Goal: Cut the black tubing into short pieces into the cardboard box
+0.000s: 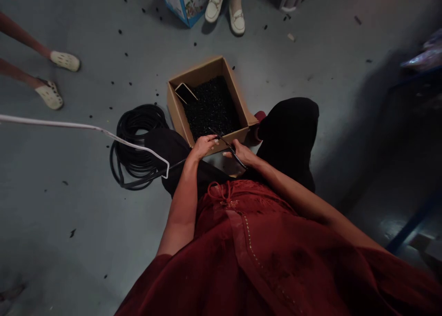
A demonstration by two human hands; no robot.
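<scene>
My left hand (204,145) is closed on a thin black tube (177,165) above the near edge of the cardboard box. The tube trails left toward a coil of black hose (133,168) on the floor. In my right hand (243,154) is a slim dark pair of scissors (225,143), its pointed blades reaching up and left close to my left fingertips. Whether the blades touch the tube is too dark to see. Below both hands stands the open cardboard box (239,88), holding many small black pieces (212,106). A dark, light-edged rectangular thing (185,93) leans inside its left wall.
A white cord (103,131) hangs across the left side, its bent end near my left knee (159,143). Two people's feet in white shoes (238,21) and cream clogs (65,61) stand nearby. A blue carton (184,5) sits beyond the box. Black bits dot the floor.
</scene>
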